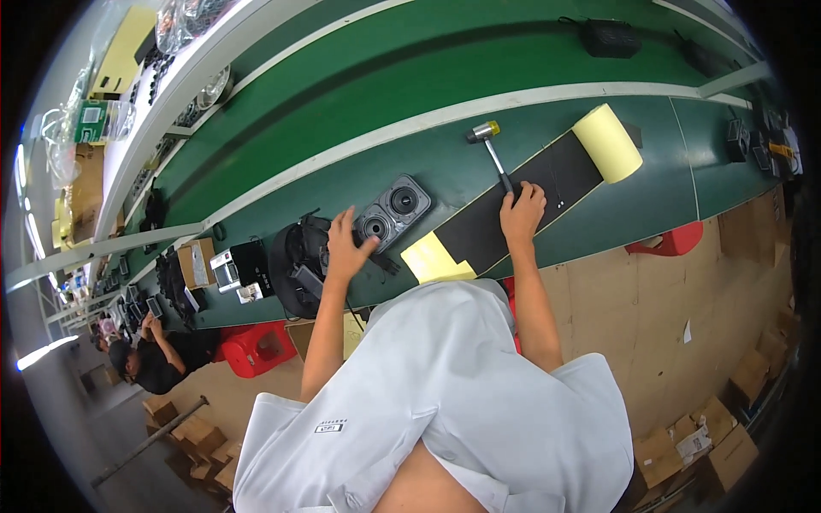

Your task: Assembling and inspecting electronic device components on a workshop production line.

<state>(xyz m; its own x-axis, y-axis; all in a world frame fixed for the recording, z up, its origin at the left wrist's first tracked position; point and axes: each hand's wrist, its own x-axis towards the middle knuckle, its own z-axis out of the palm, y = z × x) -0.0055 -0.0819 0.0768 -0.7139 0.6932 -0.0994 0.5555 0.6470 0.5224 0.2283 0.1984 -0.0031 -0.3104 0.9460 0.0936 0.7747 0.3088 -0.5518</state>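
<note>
My left hand (346,250) has its fingers apart. It is between a black bag-like bundle (295,269) with straps and a dark grey speaker box (393,211) with two round drivers; whether it touches either is hard to tell. My right hand (522,212) closes round the dark handle end of a small mallet (493,154) with a yellow and silver head. Under that hand lies a long black sheet (560,175) on yellow backing. At its far end sits a pale yellow roll (607,143), and a yellow paper flap (434,258) shows at its near end.
The green bench (676,171) runs across, with a white-edged raised shelf (359,154) behind it. A small cardboard box (196,263) and a silver-and-black device (241,269) stand at left. Red stools (255,349) sit below the bench. A co-worker (158,359) works at far left.
</note>
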